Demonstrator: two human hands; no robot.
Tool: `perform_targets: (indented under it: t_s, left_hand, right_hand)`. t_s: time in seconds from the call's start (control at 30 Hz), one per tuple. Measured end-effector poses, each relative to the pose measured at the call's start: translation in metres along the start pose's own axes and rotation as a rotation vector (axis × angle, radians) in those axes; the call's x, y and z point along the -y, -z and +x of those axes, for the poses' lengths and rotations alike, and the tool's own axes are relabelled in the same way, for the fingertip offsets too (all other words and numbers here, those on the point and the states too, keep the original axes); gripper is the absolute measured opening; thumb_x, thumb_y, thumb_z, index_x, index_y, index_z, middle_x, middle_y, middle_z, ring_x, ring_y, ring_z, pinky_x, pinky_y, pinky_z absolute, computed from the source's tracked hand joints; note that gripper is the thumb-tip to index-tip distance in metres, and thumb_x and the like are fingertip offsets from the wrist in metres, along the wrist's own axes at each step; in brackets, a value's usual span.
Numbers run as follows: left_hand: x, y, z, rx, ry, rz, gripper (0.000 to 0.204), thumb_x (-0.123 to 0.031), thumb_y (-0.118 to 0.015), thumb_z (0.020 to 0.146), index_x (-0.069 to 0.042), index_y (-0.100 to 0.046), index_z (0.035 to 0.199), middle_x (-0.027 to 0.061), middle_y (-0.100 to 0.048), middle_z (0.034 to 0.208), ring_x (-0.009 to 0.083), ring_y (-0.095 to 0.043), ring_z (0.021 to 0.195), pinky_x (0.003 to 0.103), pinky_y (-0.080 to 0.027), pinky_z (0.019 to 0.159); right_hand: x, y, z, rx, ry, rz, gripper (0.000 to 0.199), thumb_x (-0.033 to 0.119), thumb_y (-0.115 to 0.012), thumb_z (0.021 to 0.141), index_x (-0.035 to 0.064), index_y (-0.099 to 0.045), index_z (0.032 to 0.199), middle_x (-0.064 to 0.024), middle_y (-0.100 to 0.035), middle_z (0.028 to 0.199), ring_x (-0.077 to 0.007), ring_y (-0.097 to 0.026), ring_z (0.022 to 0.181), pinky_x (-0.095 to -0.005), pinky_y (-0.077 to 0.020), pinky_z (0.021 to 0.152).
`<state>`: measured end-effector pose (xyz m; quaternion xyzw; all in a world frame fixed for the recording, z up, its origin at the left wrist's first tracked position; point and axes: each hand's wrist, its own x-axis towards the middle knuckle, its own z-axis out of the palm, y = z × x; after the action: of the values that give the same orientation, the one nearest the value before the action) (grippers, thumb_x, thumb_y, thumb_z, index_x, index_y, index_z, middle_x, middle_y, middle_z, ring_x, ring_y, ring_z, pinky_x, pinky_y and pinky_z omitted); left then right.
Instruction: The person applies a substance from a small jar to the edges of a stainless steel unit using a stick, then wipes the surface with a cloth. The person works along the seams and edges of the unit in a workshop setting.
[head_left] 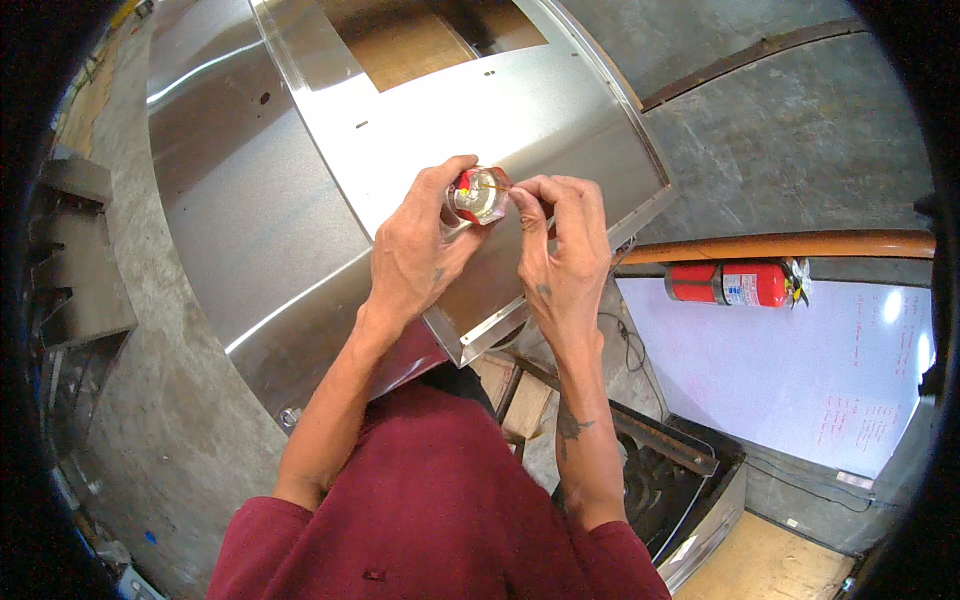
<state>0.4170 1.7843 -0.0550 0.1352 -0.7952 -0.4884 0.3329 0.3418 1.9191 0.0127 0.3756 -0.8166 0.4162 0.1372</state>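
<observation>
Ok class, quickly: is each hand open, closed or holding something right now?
Left hand: closed, holding a small clear-and-red container.
Right hand: closed in a pinch beside the container; what it pinches is too small to tell.

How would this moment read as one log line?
Left hand: holding red-marked clear round container | right hand: pinched at its edge | beneath: broad silver metal panel | nearby: red cylindrical fire extinguisher

Bright indoor light. White glare washes out the middle of the metal sheet (400, 135), with thin bright streaks along its left part; glints shine on the whiteboard (740, 350). The left hand (408, 245) and right hand (565, 230) look clearly lit. Fisheye distortion bows straight edges outward, and the corners are black.
</observation>
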Motion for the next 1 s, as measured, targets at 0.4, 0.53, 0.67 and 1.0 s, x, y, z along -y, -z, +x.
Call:
perform_targets:
  t_s: [0.4,0.53,0.67,1.0]
  left_hand:
    - [0.006,-0.004,-0.002,-0.046,-0.011,0.030,0.066,-0.020,-0.093,0.089,-0.016,-0.063,0.148,0.0124,-0.078,0.116,0.0215,-0.077,0.087,0.036,-0.062,0.075]
    - [0.004,-0.003,-0.003,-0.046,-0.011,0.036,0.066,-0.021,-0.093,0.090,-0.016,-0.062,0.148,0.0118,-0.078,0.115,0.0209,-0.077,0.085,0.036,-0.061,0.074]
    - [0.005,-0.002,-0.003,-0.047,-0.012,0.026,0.066,-0.022,-0.093,0.090,-0.016,-0.062,0.148,0.0113,-0.078,0.114,0.0208,-0.076,0.084,0.035,-0.061,0.073]
    - [0.008,-0.001,-0.004,-0.039,-0.028,0.028,0.065,-0.025,-0.093,0.091,-0.015,-0.062,0.147,0.0091,-0.075,0.125,0.0183,-0.075,0.091,0.034,-0.061,0.077]
  right_hand:
    - [-0.037,0.079,-0.025,0.178,-0.206,0.089,0.002,0.000,-0.064,0.107,0.0001,-0.063,0.109,-0.0123,-0.064,0.100,-0.0250,-0.067,0.088,-0.0352,-0.0541,0.082]
    - [-0.044,0.074,-0.034,0.466,-0.127,-0.004,0.008,0.000,-0.066,0.105,-0.0004,-0.061,0.112,-0.0161,-0.062,0.103,-0.0342,-0.065,0.094,-0.0406,-0.0546,0.087]
    - [-0.043,0.068,-0.038,0.530,-0.165,-0.028,0.009,0.001,-0.065,0.105,0.0002,-0.061,0.113,-0.0164,-0.060,0.106,-0.0370,-0.064,0.096,-0.0429,-0.0536,0.088]
    - [-0.042,0.070,-0.036,0.574,-0.119,-0.076,0.010,0.000,-0.066,0.104,-0.0001,-0.062,0.112,-0.0170,-0.058,0.109,-0.0382,-0.064,0.100,-0.0458,-0.0525,0.089]
